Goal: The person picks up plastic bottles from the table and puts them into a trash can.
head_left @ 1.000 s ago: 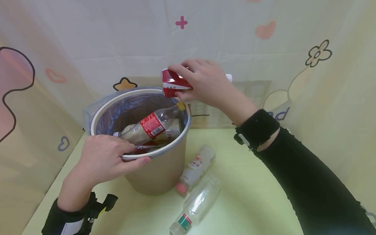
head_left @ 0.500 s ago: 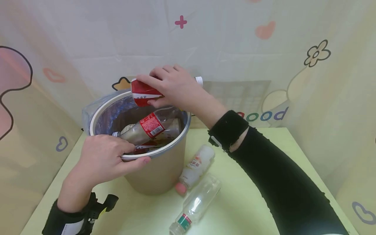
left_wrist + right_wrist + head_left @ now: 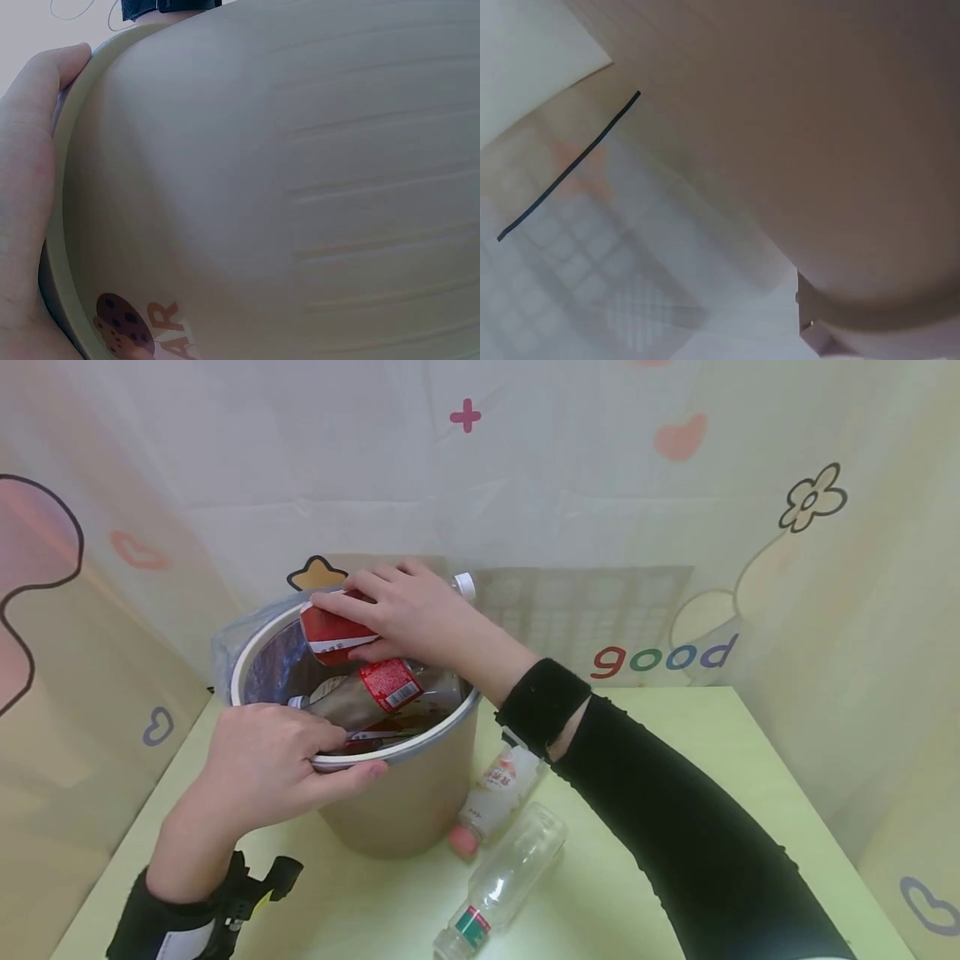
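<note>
My left hand (image 3: 270, 760) grips the near-left rim of a beige trash bin (image 3: 405, 810) lined with a blue bag. In the left wrist view, that hand (image 3: 30, 180) lies along the rim of the bin (image 3: 195, 150). My right hand (image 3: 420, 614) holds a red-labelled bottle (image 3: 330, 631) with a white cap, lying nearly level at the bin's mouth. Below it, inside, a clear bottle with a red label (image 3: 390, 685) rests on other bottles. The right wrist view shows mostly the bin's outer wall (image 3: 802, 135); hand and bottle are out of that view.
Right of the bin, a white bottle with a pink cap (image 3: 495, 793) lies on the pale yellow table (image 3: 645, 893), partly under my right wrist. Nearer lies a clear bottle with a green label (image 3: 510, 868). A printed curtain (image 3: 570, 510) hangs close behind the bin.
My right hand has moved left and down with the red-labelled bottle, from above the bin's right rim into its mouth. The left hand has stayed on the rim.
</note>
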Motion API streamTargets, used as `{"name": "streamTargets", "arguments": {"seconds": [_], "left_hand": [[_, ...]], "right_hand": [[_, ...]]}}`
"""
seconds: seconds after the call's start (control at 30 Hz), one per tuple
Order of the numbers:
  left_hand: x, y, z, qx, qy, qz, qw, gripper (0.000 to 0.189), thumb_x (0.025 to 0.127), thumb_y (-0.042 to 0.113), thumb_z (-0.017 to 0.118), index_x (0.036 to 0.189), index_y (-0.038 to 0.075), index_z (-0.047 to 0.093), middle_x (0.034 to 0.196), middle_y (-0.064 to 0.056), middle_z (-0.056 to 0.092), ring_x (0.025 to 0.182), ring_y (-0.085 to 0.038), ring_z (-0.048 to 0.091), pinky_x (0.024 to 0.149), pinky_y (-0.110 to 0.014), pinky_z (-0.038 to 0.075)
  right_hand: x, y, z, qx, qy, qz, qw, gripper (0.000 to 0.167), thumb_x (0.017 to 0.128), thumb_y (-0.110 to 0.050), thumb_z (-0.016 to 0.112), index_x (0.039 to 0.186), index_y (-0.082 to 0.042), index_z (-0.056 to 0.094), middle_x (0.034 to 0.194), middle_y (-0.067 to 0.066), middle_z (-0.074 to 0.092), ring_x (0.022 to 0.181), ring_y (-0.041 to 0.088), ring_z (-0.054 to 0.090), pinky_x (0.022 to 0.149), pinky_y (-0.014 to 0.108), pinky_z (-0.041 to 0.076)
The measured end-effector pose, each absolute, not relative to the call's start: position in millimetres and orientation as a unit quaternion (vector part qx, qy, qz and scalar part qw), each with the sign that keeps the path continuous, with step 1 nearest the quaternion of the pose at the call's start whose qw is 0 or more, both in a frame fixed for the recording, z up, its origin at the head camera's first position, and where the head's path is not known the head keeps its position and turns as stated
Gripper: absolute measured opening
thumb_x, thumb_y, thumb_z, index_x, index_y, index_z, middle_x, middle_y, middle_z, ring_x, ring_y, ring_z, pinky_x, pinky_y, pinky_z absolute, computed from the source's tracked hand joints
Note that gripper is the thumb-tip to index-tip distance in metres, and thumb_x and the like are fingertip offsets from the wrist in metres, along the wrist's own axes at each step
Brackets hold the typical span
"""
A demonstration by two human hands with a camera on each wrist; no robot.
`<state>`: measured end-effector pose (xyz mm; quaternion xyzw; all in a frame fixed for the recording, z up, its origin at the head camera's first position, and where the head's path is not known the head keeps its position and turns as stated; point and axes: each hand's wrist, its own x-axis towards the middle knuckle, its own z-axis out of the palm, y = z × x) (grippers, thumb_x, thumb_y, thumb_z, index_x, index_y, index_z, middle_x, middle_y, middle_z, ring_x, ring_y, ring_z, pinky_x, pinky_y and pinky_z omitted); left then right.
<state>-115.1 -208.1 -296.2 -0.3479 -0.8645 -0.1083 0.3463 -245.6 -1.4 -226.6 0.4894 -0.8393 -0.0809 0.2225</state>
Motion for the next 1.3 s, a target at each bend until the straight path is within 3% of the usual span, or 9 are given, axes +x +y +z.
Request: {"name": "streamTargets", "arguments": {"seconds": [0.2, 0.47, 0.77, 1.13, 1.3], "left_hand": [[-114.8, -207.1, -294.7, -0.348, -0.866, -0.108, 0.342, 0.07, 0.1, 0.09, 0.033, 0.055, 0.037, 0.045, 0.052, 0.021, 0.033, 0.049, 0.0, 0.026, 0.046, -0.027, 0.019], [-115.1, -205.8, -294.1, -0.353, -0.864, -0.105, 0.343, 0.071, 0.1, 0.089, 0.033, 0.055, 0.036, 0.044, 0.052, 0.02, 0.033, 0.049, -0.001, 0.026, 0.046, -0.027, 0.018], [-116.1, -206.9, -296.6, -0.356, -0.86, -0.103, 0.352, 0.071, 0.1, 0.089, 0.033, 0.055, 0.035, 0.041, 0.052, 0.02, 0.032, 0.049, 0.0, 0.025, 0.046, -0.026, 0.016], [-116.3, -208.1, -298.7, -0.354, -0.857, -0.095, 0.361, 0.071, 0.1, 0.089, 0.033, 0.055, 0.034, 0.039, 0.053, 0.019, 0.033, 0.049, -0.002, 0.025, 0.047, -0.027, 0.016], [-115.8, -207.5, -298.5, -0.352, -0.861, -0.096, 0.355, 0.072, 0.1, 0.089, 0.033, 0.055, 0.034, 0.044, 0.053, 0.019, 0.037, 0.049, -0.002, 0.028, 0.047, -0.027, 0.017]], "right_hand": [[-244.2, -2.7, -229.0, 0.489, -0.843, -0.074, 0.212, 0.071, 0.105, -0.06, 0.066, 0.166, -0.029, 0.046, 0.156, 0.003, 0.058, 0.144, 0.025, 0.055, 0.121, 0.048, 0.039], [-240.0, 0.3, -231.7, 0.501, -0.831, -0.052, 0.236, 0.056, 0.109, -0.053, 0.063, 0.156, -0.023, 0.058, 0.147, 0.004, 0.064, 0.136, 0.024, 0.06, 0.115, 0.044, 0.045], [-234.6, 10.0, -232.5, 0.509, -0.83, -0.017, 0.226, 0.052, 0.11, -0.049, 0.062, 0.152, -0.019, 0.061, 0.146, 0.006, 0.064, 0.136, 0.025, 0.059, 0.115, 0.045, 0.045], [-222.3, 42.9, -232.1, 0.524, -0.806, 0.039, 0.274, 0.052, 0.11, -0.047, 0.063, 0.146, -0.01, 0.063, 0.137, 0.01, 0.066, 0.131, 0.029, 0.06, 0.114, 0.046, 0.046], [-214.3, 71.0, -237.0, 0.526, -0.785, 0.086, 0.314, 0.047, 0.106, -0.038, 0.07, 0.14, -0.006, 0.065, 0.131, 0.013, 0.068, 0.123, 0.032, 0.062, 0.108, 0.048, 0.049]]}}
